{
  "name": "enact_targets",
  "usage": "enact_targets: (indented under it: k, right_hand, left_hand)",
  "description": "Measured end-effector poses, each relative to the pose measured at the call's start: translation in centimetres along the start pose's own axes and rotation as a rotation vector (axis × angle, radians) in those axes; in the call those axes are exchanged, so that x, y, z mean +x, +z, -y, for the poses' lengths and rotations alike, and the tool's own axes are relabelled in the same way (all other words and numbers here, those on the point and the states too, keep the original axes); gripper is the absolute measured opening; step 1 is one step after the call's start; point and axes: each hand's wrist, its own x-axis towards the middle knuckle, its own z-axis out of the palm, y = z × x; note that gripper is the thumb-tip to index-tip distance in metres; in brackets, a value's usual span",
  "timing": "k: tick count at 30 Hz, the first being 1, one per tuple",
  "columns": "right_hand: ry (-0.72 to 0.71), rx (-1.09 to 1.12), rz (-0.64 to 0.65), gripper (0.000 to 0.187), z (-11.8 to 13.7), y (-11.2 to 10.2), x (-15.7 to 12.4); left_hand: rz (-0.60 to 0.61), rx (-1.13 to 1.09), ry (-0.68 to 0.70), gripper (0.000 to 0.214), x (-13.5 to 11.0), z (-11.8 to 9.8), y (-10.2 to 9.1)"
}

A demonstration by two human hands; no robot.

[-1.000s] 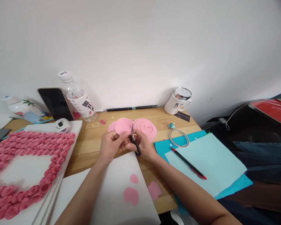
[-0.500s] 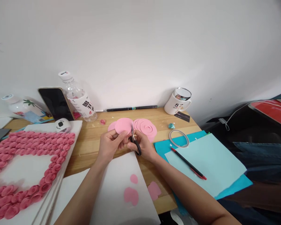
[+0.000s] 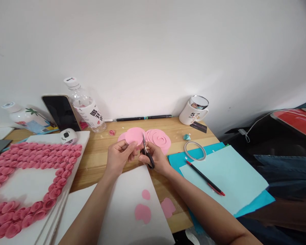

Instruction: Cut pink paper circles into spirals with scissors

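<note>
Between thumb and fingers my left hand point(image 3: 119, 154) pinches a round pink paper disc point(image 3: 134, 136). My right hand point(image 3: 155, 157) is closed around black-handled scissors point(image 3: 148, 156), whose blades point away from me and lie at the disc's right edge. Just beyond my right hand rest pink paper spirals point(image 3: 158, 137), overlapping on the wooden table. Another pink paper piece shows partly behind the held disc. Pink paper scraps point(image 3: 143, 213) lie on a white board point(image 3: 124, 204) below my hands.
At left, a white board carries rows of rolled pink paper roses point(image 3: 54, 193). A phone point(image 3: 61, 112) leans near a plastic bottle point(image 3: 88, 109). A mug point(image 3: 192, 110) stands by the wall. Blue paper sheets point(image 3: 226, 177), a tape roll point(image 3: 194, 151) and a pen point(image 3: 204, 177) lie at right.
My left hand and the disc have shifted very slightly, the fingers moving a little to the left. The scissors stay almost in the same place at the disc's edge.
</note>
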Motion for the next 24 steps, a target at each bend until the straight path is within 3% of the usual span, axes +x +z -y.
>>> enact_targets:
  k: [14,24]
  right_hand:
    - [0.013,0.035,0.009,0.038,-0.61,-0.16,0.06]
    - [0.045,-0.016,0.005,0.041,-0.11,0.24,-0.12]
  left_hand:
    - [-0.034,-0.049,0.042,0.03,0.18,0.12,-0.04]
    - [-0.154,-0.132,0.063,0.029,0.07,0.09,0.43]
